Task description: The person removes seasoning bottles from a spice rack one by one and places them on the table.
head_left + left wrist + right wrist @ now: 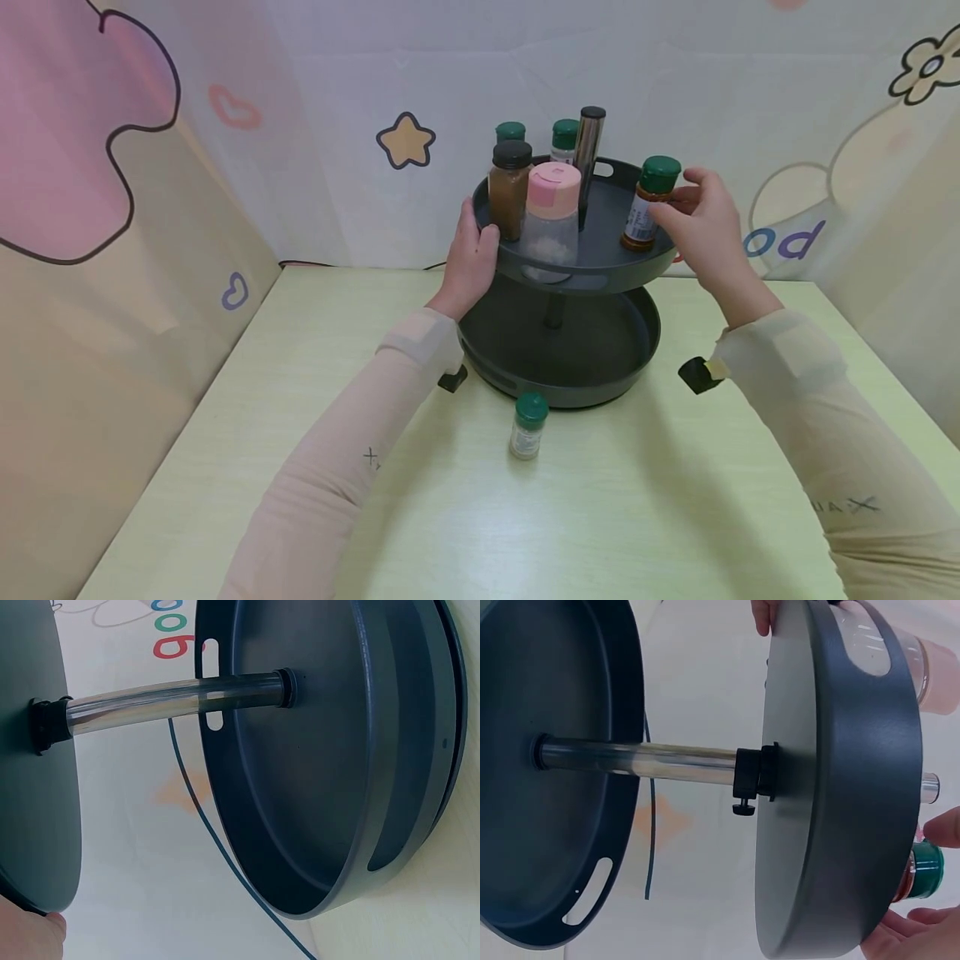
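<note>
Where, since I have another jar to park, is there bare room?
Free: the lower tray, inside its rim; the table, between front jar and right sleeve. Crowded: left half of the upper tray, around the pink-capped bottle.

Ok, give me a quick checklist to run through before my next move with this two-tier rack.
1. Right hand has the red-brown bottle between thumb and fingers: ok.
2. Left hand is on the rim of the upper tray: ok.
3. The red-brown bottle's base sits flat: cannot tell.
4. Clamp knob under the upper tray is tight: cannot tell.
5. Small green-capped bottle in front is on the rack: not ok, it stands on the table.
</note>
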Motion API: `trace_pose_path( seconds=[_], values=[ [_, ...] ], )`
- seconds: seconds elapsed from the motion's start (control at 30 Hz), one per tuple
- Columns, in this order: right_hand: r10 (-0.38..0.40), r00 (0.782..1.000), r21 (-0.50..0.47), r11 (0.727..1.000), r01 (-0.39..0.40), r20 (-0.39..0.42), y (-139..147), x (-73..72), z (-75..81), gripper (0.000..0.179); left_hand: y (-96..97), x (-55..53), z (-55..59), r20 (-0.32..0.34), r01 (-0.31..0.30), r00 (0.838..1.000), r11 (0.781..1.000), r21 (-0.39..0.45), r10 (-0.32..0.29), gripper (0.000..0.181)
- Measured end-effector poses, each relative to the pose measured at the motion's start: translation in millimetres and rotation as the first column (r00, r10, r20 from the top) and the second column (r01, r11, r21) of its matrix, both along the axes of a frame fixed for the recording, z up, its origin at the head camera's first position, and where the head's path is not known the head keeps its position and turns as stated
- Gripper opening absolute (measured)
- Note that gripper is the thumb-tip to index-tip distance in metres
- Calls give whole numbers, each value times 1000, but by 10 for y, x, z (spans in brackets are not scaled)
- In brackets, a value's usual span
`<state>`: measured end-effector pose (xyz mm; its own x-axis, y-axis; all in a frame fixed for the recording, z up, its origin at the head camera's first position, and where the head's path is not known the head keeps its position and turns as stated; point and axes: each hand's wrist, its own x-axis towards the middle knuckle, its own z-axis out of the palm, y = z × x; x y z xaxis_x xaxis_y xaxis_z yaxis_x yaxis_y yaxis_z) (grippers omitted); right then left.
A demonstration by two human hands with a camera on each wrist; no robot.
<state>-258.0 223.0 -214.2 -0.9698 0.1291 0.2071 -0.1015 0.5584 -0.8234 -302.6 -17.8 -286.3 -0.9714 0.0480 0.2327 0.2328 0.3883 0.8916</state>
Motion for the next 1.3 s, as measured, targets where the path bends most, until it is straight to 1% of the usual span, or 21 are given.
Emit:
trace_pose_path(
  seconds=[0.33, 0.83, 1.1, 1.3],
  values=[
    [-41, 999, 9, 999, 41, -9, -56, -60, -13, 57, 6, 15, 9, 11, -6, 1000, 1000, -8, 6, 60],
    [-104, 994, 70, 992, 105, -13, -99, -167, -4, 57, 0, 14, 5, 6, -9, 1000, 1000, -7, 9, 60],
    [-127, 991, 123, 984, 130, -33, -107, -215, -36, 55, -4, 21, 8, 11, -7, 1000, 1000, -1, 7, 60],
    [-145, 988, 134, 980, 150, -44, -113, -231, -56, 54, -3, 20, 11, 8, -1, 1000, 1000, 4, 1, 60]
  ],
)
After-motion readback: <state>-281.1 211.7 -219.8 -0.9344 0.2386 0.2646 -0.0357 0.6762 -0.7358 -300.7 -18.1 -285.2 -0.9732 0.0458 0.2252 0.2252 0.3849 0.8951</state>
